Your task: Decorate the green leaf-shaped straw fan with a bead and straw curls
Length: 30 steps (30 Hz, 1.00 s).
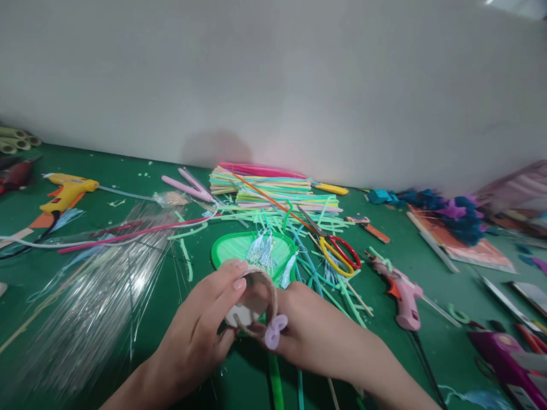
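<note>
Between my two hands is a pale ring-shaped band (272, 287) with a brownish, cord-like edge. My left hand (203, 316) is closed on its left side, thumb and fingers pressed against the rim. On the right side, my right hand (305, 324) is closed around the band, its fingertips mostly hidden. A small lavender curled loop (276, 332) sticks out where the right hand meets the band. Just beyond the hands lies a green fan-like piece (222, 249) with light blue tassels (261, 250) on it. A green stem (276, 387) runs below the hands.
Bundled pastel pipe cleaners (273, 191) lie by the wall. Scissors (337, 250) rest on loose green stems. A yellow glue gun (70, 191) is at left, a pink glue gun (404, 296) at right. Clear thin strips (98, 296) spread across the left of the green table (141, 165).
</note>
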Tool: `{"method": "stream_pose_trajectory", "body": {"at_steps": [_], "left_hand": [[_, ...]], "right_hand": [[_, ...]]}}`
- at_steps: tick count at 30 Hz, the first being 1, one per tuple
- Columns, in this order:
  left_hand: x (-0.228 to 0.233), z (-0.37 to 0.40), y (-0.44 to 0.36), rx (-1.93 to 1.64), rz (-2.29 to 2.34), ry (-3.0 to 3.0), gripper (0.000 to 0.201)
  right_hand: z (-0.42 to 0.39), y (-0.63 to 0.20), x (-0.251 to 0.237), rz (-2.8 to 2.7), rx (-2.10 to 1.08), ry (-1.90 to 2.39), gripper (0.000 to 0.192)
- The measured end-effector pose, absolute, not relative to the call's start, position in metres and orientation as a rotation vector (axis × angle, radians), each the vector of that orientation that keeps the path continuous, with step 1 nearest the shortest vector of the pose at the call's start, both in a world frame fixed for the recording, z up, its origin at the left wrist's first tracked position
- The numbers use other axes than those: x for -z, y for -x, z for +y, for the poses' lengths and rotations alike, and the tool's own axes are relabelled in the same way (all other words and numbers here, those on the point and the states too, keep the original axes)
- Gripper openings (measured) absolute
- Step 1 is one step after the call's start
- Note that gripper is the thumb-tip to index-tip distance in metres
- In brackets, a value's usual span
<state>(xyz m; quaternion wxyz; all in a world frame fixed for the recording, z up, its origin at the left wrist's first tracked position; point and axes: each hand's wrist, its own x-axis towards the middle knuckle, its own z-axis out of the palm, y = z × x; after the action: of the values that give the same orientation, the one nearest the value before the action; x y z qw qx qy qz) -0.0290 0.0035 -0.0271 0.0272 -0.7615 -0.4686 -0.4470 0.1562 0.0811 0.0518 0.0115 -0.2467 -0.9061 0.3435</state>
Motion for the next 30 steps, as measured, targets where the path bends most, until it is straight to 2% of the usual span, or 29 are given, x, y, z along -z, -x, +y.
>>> {"method": "stream_pose_trajectory", "body": {"at_steps": [4, 8, 13, 20, 30], "left_hand": [[0.027, 0.003, 0.029, 1.376, -1.436, 2.339, 0.075], [0.025, 0.004, 0.03, 1.432, -1.469, 2.325, 0.076], [0.022, 0.006, 0.028, 1.501, -1.527, 2.257, 0.078], [0.02, 0.007, 0.03, 1.443, -1.485, 2.286, 0.079], [0.026, 0.006, 0.034, 1.329, -1.51, 2.297, 0.074]], "right_hand": [[0.083, -0.158, -0.054, -2.772, -1.406, 0.683, 0.015], [0.082, -0.158, -0.061, -2.644, -1.773, 0.816, 0.024], [0.081, -0.158, -0.064, -2.549, -1.813, 0.88, 0.024], [0.084, -0.153, -0.048, -2.213, -2.072, 0.897, 0.036], [0.083, -0.146, -0.027, -1.928, -2.143, 1.044, 0.015]]}}
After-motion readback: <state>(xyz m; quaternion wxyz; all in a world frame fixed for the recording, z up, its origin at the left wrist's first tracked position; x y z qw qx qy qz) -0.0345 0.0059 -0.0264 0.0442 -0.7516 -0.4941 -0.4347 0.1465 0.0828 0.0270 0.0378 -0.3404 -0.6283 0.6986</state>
